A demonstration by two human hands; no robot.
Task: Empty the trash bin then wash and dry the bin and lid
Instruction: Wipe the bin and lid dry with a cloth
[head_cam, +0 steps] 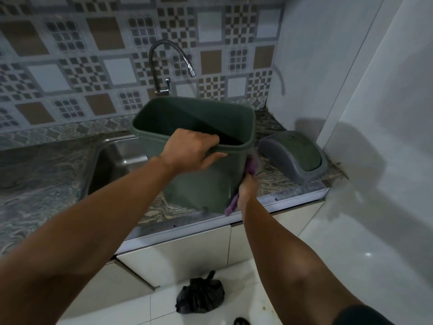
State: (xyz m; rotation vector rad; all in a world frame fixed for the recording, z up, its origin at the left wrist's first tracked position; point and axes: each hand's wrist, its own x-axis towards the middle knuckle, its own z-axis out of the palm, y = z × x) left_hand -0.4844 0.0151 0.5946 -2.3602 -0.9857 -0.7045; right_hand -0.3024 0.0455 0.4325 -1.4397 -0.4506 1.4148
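In the head view, the green bin (201,165) stands tilted at the front edge of the surface (42,184), just right of the sink (112,160) and below the tap (173,64). The left hand (189,151) grasps the near rim, with the fingers curled over into the bin and the thumb outside. The right hand (246,186) holds a purple cloth (251,166) and presses it on the right wall of the bin.

The inside of the bin looks empty, and a tied black bag (200,295) lies on the floor below, so I judge that the emptying is done. Probably the washing of the bin is also finished and the drying is now in progress, but I cannot tell if the walls are wet. The grey lid (293,156) lies near the right back corner of the surface, apart from the bin. It looks not yet cleaned, so it is probably left to wash and dry.
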